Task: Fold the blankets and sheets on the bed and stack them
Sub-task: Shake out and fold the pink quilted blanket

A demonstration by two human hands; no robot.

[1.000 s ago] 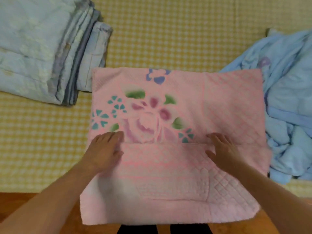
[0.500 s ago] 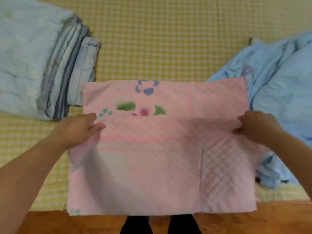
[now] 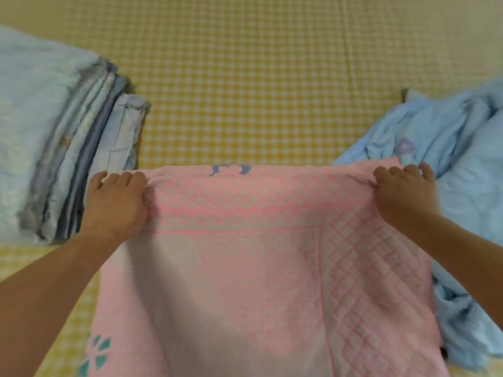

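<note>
Hands, left hand (image 3: 115,202) and right hand (image 3: 402,191), each clench a corner of the pink blanket (image 3: 258,254), near edge meeting far edge.

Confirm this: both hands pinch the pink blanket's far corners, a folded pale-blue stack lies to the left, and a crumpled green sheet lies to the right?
One detail is off: the crumpled sheet on the right is light blue, not green, as the head view shows. The rest holds: left hand, right hand, pink blanket, folded stack.

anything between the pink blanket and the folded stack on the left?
Nothing visible. Both hands, left hand and right hand, grip the pink blanket; only bare checkered bedsheet lies beside the folded stack.
</note>
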